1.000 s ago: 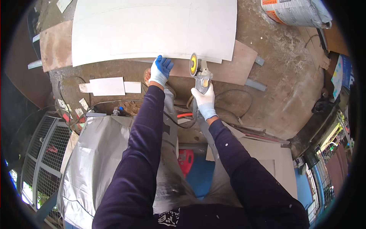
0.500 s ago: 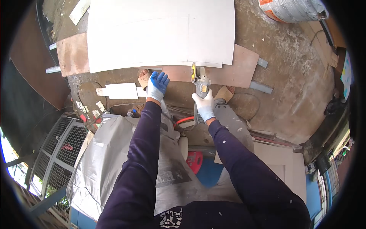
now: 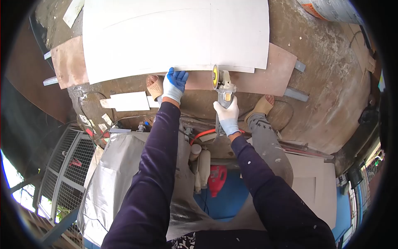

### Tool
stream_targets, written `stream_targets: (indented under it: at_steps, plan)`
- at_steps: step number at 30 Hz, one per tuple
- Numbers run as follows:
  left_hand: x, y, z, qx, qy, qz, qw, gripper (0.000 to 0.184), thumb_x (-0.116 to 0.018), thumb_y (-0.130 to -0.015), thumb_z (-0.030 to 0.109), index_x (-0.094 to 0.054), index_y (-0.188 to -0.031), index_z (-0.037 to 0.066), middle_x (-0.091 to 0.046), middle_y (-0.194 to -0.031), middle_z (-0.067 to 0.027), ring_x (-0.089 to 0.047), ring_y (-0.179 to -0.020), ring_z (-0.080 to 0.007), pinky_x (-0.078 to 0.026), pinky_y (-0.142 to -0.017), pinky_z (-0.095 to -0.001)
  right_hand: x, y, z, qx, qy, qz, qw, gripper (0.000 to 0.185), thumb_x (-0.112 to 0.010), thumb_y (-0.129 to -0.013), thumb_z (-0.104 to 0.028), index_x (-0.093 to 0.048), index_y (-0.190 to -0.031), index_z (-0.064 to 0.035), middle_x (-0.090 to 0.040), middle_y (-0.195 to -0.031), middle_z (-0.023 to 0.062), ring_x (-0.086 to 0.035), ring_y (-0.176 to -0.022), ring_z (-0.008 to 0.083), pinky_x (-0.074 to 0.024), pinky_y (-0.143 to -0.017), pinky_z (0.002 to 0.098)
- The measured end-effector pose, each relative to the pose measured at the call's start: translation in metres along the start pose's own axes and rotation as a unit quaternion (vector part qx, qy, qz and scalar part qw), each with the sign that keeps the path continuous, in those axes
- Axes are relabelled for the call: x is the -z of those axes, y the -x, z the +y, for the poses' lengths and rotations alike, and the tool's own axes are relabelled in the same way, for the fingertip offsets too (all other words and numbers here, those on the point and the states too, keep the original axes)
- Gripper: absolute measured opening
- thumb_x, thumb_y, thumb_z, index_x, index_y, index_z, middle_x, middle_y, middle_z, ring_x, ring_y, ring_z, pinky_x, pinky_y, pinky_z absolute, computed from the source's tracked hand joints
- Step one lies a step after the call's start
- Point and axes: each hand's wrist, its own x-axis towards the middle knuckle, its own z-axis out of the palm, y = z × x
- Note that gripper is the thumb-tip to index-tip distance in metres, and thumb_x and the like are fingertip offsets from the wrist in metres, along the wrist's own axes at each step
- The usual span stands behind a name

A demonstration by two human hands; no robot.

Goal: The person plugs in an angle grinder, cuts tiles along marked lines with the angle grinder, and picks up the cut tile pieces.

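Observation:
My right hand (image 3: 227, 114), in a white glove, grips the grey body of an angle grinder (image 3: 224, 92). The grinder's yellow-centred disc (image 3: 215, 77) stands on edge at the near edge of a large white sheet (image 3: 174, 37) with thin pencil lines. I cannot tell whether the disc touches the sheet. My left hand (image 3: 174, 86) wears a blue-and-white glove and holds nothing. Its palm is turned up and its fingers are loosely bent and apart, just below the same edge. Under the sheet lies a brown board (image 3: 277, 68).
Metal bars (image 3: 296, 94) stick out past the board. My sandalled feet (image 3: 265, 104) stand either side of the grinder. An orange hose (image 3: 203, 133), white bottles (image 3: 203, 166) and a red container (image 3: 216, 179) lie near my legs. White offcuts (image 3: 132, 101) are at left, a bucket (image 3: 331, 10) at upper right.
The view has shifted closer to the sheet. My right foot has moved outward to the right, exposing more of the red container and bottles. The grinder stays by the sheet's edge.

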Motion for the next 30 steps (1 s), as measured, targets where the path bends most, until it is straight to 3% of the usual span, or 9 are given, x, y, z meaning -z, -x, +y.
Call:
stream_targets:
  at_steps: [2, 8, 20, 30]
  plan:
    - [-0.001, -0.003, 0.001, -0.016, -0.018, 0.006, 1.0, 0.058, -0.053, -0.107, 0.028, -0.031, -0.155, 0.004, -0.036, -0.156, -0.0222, -0.049, -0.136, -0.0426, -0.051, -0.109, -0.0546, -0.002, -0.002, 0.005, -0.001, -0.004, 0.001, 1.0, 0.054, -0.079, -0.076, -0.021, -0.056, -0.12, 0.0008, -0.072, -0.098, 0.0134, -0.07, -0.087, 0.0234, -0.0542, -0.084, 0.0372]
    - [0.013, -0.015, 0.003, -0.011, -0.055, -0.01, 0.998, 0.055, -0.052, -0.107, 0.025, -0.032, -0.154, 0.004, -0.042, -0.149, -0.0224, -0.054, -0.13, -0.0423, -0.053, -0.106, -0.0549, -0.004, -0.003, 0.002, 0.01, 0.025, -0.002, 1.0, 0.055, -0.08, -0.076, -0.021, -0.055, -0.121, 0.001, -0.073, -0.098, 0.0148, -0.072, -0.087, 0.0254, -0.0549, -0.082, 0.0384]
    - [0.009, -0.004, 0.004, -0.038, -0.081, 0.0, 0.996, 0.033, -0.057, -0.106, 0.024, -0.051, -0.13, 0.002, -0.06, -0.123, -0.0188, -0.065, -0.112, -0.0395, -0.061, -0.094, -0.0525, -0.005, -0.002, 0.006, 0.019, 0.031, 0.014, 0.999, 0.052, -0.08, -0.076, -0.02, -0.056, -0.118, -0.0001, -0.073, -0.095, 0.0126, -0.07, -0.085, 0.0232, -0.0547, -0.082, 0.0374]
    - [0.012, -0.005, 0.006, -0.031, -0.077, -0.012, 0.996, 0.029, -0.06, -0.105, 0.024, -0.054, -0.121, 0.002, -0.062, -0.119, -0.018, -0.066, -0.109, -0.0386, -0.061, -0.093, -0.0521, -0.005, -0.001, 0.002, 0.016, 0.014, 0.009, 1.0, 0.054, -0.08, -0.076, -0.02, -0.056, -0.12, 0.0003, -0.072, -0.096, 0.0122, -0.07, -0.085, 0.0231, -0.0546, -0.082, 0.0372]
